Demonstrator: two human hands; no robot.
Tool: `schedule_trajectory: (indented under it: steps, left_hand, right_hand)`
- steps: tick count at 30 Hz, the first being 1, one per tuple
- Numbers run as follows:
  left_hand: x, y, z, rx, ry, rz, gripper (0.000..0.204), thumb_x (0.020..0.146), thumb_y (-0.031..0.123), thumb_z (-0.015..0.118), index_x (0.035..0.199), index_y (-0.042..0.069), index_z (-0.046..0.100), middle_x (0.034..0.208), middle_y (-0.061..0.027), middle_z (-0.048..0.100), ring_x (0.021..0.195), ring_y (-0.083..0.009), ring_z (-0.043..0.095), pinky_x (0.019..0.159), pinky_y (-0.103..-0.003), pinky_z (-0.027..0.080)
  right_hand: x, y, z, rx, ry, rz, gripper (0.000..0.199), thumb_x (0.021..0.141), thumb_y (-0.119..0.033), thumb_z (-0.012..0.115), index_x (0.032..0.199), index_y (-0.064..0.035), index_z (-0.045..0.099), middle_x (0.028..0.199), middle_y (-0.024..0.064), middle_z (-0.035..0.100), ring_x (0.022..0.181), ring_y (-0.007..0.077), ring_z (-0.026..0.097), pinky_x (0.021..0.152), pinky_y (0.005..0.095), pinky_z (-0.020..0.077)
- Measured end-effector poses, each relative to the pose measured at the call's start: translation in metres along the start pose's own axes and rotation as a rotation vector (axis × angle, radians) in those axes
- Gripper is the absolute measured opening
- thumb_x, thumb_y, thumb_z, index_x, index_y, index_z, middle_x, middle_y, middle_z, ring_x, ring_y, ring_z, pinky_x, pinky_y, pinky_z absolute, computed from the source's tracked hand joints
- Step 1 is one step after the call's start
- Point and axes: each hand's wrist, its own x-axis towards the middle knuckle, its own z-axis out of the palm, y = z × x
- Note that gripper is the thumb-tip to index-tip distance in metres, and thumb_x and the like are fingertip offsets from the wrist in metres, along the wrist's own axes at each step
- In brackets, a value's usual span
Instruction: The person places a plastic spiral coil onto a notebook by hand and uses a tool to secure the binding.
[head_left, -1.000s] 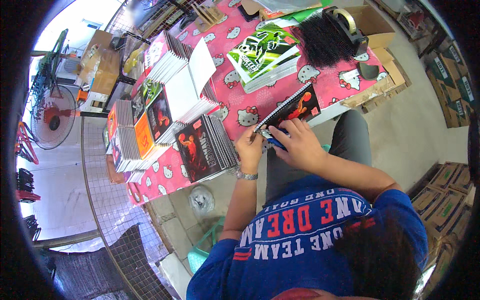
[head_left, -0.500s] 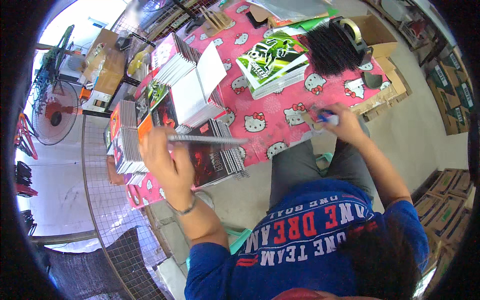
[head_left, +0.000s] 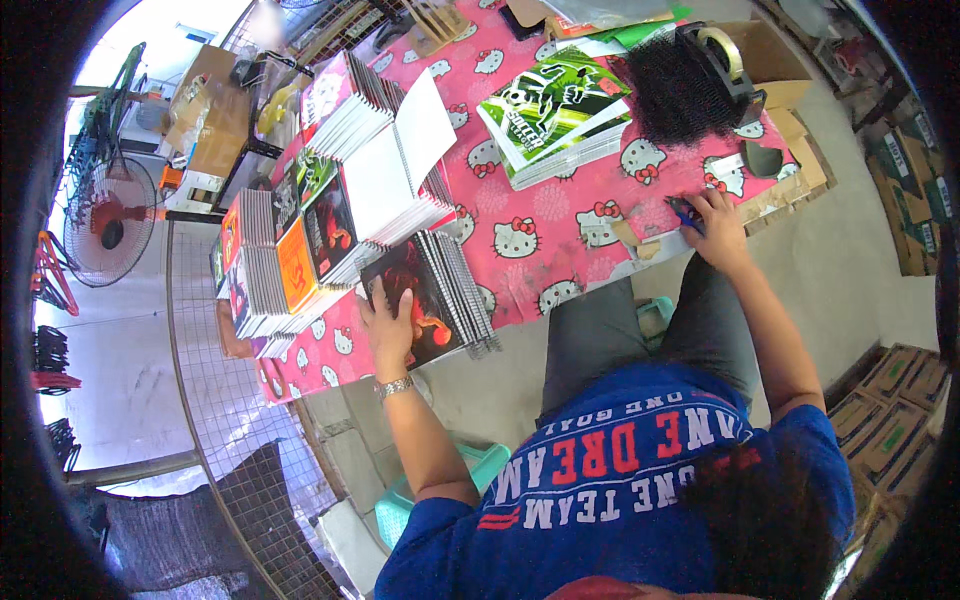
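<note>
My left hand (head_left: 388,322) lies on the near left corner of a stack of dark spiral notebooks (head_left: 432,325) with a red and orange design, fingers spread over the top cover. At the table's front right edge, my right hand (head_left: 717,232) is closed around a small blue object (head_left: 687,213) with a dark tip, low against the tabletop; its kind is mostly hidden by the fingers. Behind the dark stack, a pile of spiral notebooks (head_left: 385,200) has one white page or cover standing up. Green-covered booklets (head_left: 555,105) are stacked at mid-table.
A pink patterned cloth (head_left: 540,215) covers the table. Further left are more notebook stacks (head_left: 262,235). A pile of black wire-like coils (head_left: 675,90), a tape dispenser (head_left: 735,75) and a dark cup-like piece (head_left: 762,160) occupy the right. Cartons (head_left: 885,405) stand on the floor.
The spiral notebook my left hand held on edge now lies on the dark stack, the hand flat on top. My right hand has moved right and down to the table with the blue object.
</note>
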Motion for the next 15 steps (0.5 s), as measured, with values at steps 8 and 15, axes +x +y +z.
schedule_trajectory:
  steps: [8, 15]
  left_hand:
    - [0.002, -0.019, -0.001, -0.074, -0.033, 0.102, 0.066, 0.091, 0.048, 0.054, 0.148, 0.024, 0.031, 0.148, -0.0372, 0.018, 0.138, -0.0498, 0.021, 0.112, -0.049, 0.025]
    - [0.022, 0.112, 0.002, -0.618, 0.211, 0.179, 0.065, 0.095, 0.036, 0.055, 0.140, -0.006, 0.037, 0.143, -0.0244, 0.041, 0.137, -0.0349, 0.033, 0.113, -0.041, 0.024]
  right_hand:
    - [0.040, -0.015, -0.014, -0.089, -0.086, -0.081, 0.051, 0.073, -0.021, 0.073, 0.122, -0.0110, 0.061, 0.118, 0.0141, 0.053, 0.110, 0.0323, 0.051, 0.092, 0.0449, 0.0427]
    - [0.104, -0.074, 0.041, 1.288, 0.026, 0.391, 0.067, 0.091, -0.051, 0.052, 0.135, -0.0009, 0.047, 0.136, 0.0194, 0.049, 0.131, 0.0277, 0.041, 0.110, 0.0370, 0.0276]
